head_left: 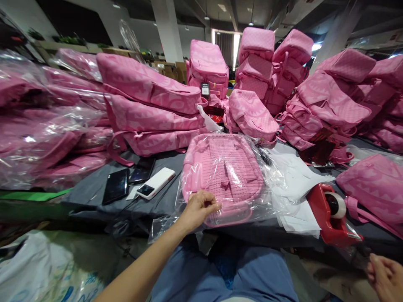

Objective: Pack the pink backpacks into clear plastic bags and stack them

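Nearest, right hand (385, 277) loosely curled, holding nothing, low at the frame edge, left hand (198, 209) outstretched, pinching the clear plastic bag around a pink quilted backpack (223, 172), red tape dispenser (330, 214) rightward, stacked pink backpacks (151, 105) beyond.

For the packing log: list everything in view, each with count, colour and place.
bagged backpack: one, pink, in clear plastic, on the table in front
unbagged backpacks: many, pink, stacked across the back and right of the table
wrapped backpacks: several, pink in clear plastic, piled at left
tape dispenser: one, red, table's near right edge
power bank: one, white, left of the bagged backpack
phones: two, black, beside the power bank
paper sheets: a few, white, right of the bagged backpack
table: one, grey cover
left hand: on the plastic at the bagged backpack's near edge
right hand: low at right, off the table
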Demonstrator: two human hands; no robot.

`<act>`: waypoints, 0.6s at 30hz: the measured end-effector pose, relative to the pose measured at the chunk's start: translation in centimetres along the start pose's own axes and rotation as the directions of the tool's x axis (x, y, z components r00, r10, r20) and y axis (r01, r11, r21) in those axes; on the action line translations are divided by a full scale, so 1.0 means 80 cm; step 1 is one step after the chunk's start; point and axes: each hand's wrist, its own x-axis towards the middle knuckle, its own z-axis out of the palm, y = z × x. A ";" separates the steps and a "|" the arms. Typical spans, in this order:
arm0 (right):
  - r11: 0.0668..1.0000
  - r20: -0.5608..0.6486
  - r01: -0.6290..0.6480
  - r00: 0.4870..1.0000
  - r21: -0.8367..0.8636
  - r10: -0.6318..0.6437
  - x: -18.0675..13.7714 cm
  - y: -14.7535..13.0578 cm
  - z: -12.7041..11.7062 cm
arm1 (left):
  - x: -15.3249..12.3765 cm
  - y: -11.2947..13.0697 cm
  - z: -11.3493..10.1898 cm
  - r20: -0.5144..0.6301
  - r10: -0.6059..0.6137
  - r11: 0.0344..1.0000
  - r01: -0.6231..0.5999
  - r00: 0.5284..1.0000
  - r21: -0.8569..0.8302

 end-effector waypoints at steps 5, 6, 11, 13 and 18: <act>0.922 0.455 -0.301 0.875 0.245 0.164 -0.101 -0.017 0.103 | 0.000 0.004 0.000 -0.017 -0.019 1.000 0.019 1.000 -0.002; 0.919 0.559 -0.318 0.817 0.232 0.141 -0.119 -0.033 0.125 | 0.000 0.005 0.000 -0.017 -0.025 1.000 0.025 1.000 0.000; 0.935 0.875 0.294 0.375 0.200 -0.306 -0.148 -0.147 0.219 | 0.001 0.013 0.001 -0.014 -0.045 0.999 0.045 0.999 0.016; 0.750 0.933 0.602 0.024 0.274 -0.360 -0.137 -0.188 0.261 | 0.001 0.016 0.001 -0.015 -0.054 0.998 0.054 0.998 0.010; 0.240 0.934 0.908 -0.306 0.344 -0.183 -0.116 -0.232 0.361 | 0.000 0.020 -0.001 0.019 -0.059 0.998 0.059 0.998 0.022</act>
